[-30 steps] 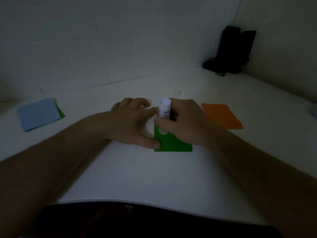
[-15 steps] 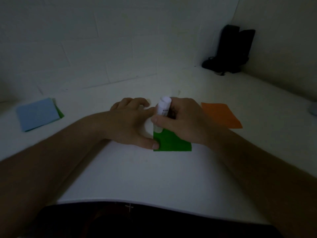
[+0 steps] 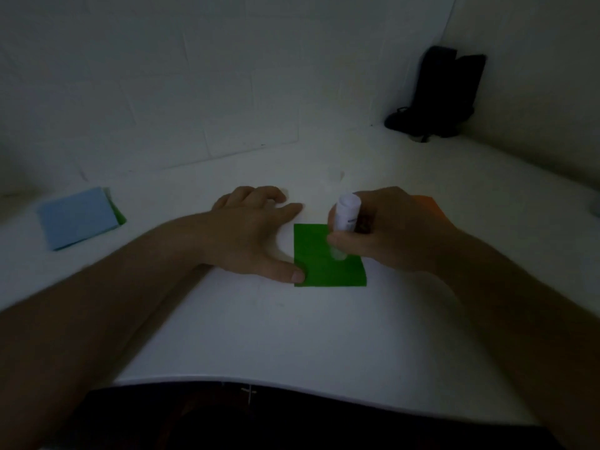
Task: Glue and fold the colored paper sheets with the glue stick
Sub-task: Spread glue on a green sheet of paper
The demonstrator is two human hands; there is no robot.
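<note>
The right hand point(image 3: 386, 235) has drawn the glue stick point(image 3: 344, 222), gripped in curled fingers, rightward across the green sheet point(image 3: 328, 267) mid-surface; gluing likely continues. The left hand's point(image 3: 256, 235) thumb pins its left edge, fingers relaxed.

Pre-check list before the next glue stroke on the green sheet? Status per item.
1. Green sheet flat on the table: ok.
2. Left hand pinning the sheet: ok, the thumb presses its near-left corner, the index finger lies off past the far-left corner.
3. Right hand gripping the glue stick: ok, fingers curled round the barrel.
4. Glue tip on the paper: ok, it looks down on the right half, though blurred.
5. Glue coverage so far: cannot tell, no film shows in this dim light.
6. Stroke path free of other sheets: ok, the blue sheet lies well to the left.
</note>
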